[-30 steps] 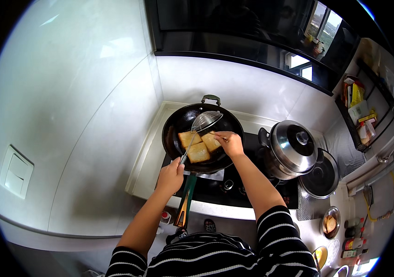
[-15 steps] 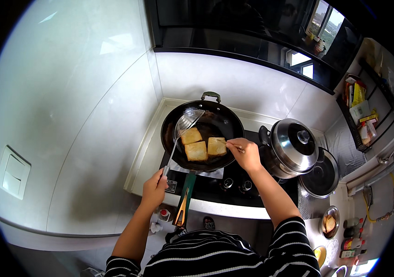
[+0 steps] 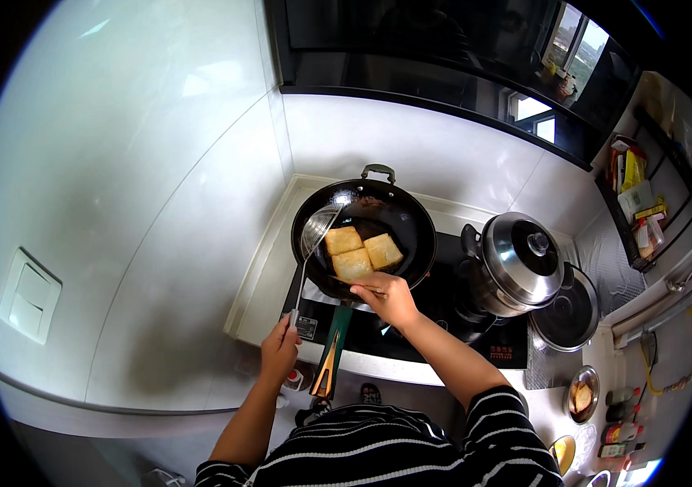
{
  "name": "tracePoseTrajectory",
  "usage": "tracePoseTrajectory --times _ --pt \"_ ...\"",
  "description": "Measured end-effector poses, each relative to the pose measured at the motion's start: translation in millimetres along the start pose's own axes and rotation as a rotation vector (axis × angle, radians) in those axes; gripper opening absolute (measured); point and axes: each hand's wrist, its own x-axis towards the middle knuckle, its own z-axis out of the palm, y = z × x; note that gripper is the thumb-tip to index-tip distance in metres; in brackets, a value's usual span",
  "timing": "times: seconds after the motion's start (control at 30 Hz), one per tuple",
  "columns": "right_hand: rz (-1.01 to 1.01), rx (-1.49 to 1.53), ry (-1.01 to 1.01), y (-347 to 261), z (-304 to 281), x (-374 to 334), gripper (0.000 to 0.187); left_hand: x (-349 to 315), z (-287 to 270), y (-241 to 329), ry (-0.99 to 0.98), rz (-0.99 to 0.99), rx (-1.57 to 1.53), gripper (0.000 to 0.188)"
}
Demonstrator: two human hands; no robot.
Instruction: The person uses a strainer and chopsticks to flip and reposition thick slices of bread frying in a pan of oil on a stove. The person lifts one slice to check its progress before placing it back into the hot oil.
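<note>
Head view, near to far from the wok [image 3: 362, 235]: the left hand [image 3: 279, 351] has drawn back below the wok's green handle [image 3: 331, 351], fist closed on the end of a long ladle [image 3: 316, 231] whose bowl now rests inside the wok's left wall. The right hand [image 3: 386, 296] has pulled off the food to the near rim, fingers pinched on thin chopsticks [image 3: 354, 282]. Three golden squares [image 3: 360, 250] lie untouched in the wok, so the turning looks done for now. Right of the wok stands a lidded steel pot [image 3: 520, 260]

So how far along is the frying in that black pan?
Three golden squares already lie browned in the wok. The left hand holds a spatula at the wok's edge; the right hand holds chopsticks by the nearest square. Their undersides are hidden, and nothing is plated yet.
</note>
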Motion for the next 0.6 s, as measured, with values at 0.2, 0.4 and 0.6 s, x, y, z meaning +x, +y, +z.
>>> tracePoseTrajectory --times 0.2,0.4,0.6 --pt "-0.007 -0.052 -0.009 10.0 9.6 17.2 0.016 17.4 17.0 0.1 0.042 0.166 0.206 0.037" --pt "0.006 -0.023 0.019 -5.0 6.1 17.4 0.015 18.7 15.6 -17.1 0.045 0.147 0.195 0.036" --pt "-0.065 -0.028 -0.038 6.4 10.5 17.0 0.016 18.1 6.7 -44.3 0.073 -0.026 -0.002 0.038"
